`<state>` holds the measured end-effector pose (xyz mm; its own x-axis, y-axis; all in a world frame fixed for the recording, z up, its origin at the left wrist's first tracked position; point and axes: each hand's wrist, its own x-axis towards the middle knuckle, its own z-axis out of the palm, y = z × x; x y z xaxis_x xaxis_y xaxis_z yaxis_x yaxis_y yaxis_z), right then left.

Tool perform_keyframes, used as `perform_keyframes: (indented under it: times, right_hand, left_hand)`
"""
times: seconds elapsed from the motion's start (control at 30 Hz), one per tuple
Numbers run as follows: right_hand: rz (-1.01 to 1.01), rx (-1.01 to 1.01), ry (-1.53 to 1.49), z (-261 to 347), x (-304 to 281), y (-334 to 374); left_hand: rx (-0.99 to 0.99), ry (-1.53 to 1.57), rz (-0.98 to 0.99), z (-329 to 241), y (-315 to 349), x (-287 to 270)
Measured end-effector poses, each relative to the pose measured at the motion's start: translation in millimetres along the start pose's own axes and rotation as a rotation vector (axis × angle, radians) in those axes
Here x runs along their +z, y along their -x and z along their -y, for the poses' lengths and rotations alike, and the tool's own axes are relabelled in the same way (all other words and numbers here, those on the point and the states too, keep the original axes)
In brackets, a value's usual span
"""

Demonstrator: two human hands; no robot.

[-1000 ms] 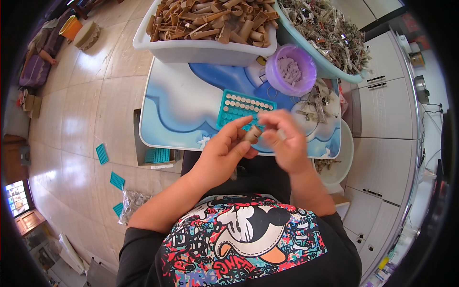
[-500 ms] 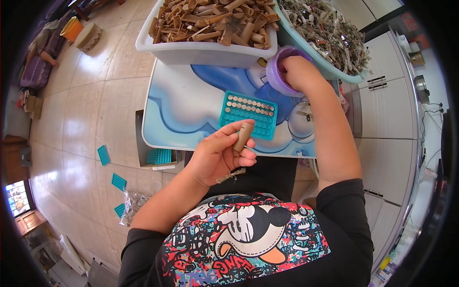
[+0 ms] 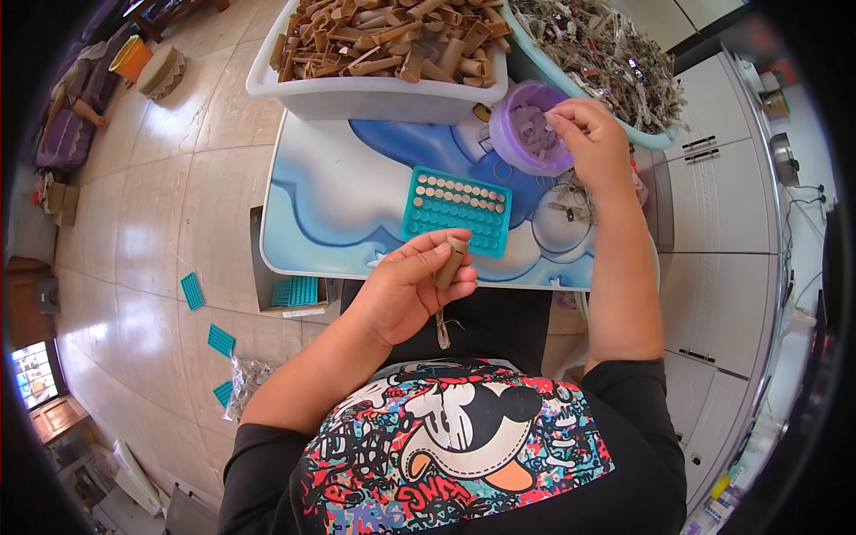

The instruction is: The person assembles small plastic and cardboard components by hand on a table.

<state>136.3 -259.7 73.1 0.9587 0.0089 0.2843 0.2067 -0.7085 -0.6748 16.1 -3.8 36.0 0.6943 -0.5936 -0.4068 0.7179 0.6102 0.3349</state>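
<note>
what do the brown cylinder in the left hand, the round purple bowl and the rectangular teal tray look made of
Brown cylinder: probably cardboard or thick paper, matte, judging by its dull, even brown surface; wood can't be ruled out.
Round purple bowl: likely smooth plastic, given its slightly see-through wall.
Rectangular teal tray: seemingly moulded plastic or silicone, from its uniform colour and regular rows of round cups.

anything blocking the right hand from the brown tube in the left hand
Nothing visible; the purple bowl and teal tray seem to lie below the line from the right hand to the brown tube.
</note>
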Motion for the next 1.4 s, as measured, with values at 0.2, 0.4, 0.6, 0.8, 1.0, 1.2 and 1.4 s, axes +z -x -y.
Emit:
perform_keyframes:
  times: [0.2,0.4,0.6,0.8,1.0,1.2,1.4]
  right_hand:
    - [-0.066,0.249,-0.541,26.4,3.0,23.5]
    - [0.041,-0.017,-0.416,47.4,34.6,84.3]
    - [0.155,0.232,-0.581,58.5,50.1,122.7]
    - [0.124,0.294,-0.794,59.1,57.9,132.5]
    - [0.050,0.023,-0.457,69.8,52.2,130.5]
    - [0.087,-0.087,-0.196,71.7,46.5,132.0]
    - [-0.001,-0.220,-0.250,67.4,51.1,131.3]
  left_hand:
    - [-0.007,0.009,-0.013,1.3,-1.3,-0.6]
    - [0.026,0.021,-0.059,3.5,0.0,-5.0]
    - [0.087,-0.033,-0.035,7.7,-1.5,-9.7]
    - [0.076,-0.009,-0.061,5.6,-0.2,-1.7]
    - [0.089,0.037,-0.096,5.7,-0.5,0.8]
    - [0.094,0.018,-0.013,7.5,-2.9,-6.6]
    - [0.113,0.002,-0.018,8.1,-5.0,-6.6]
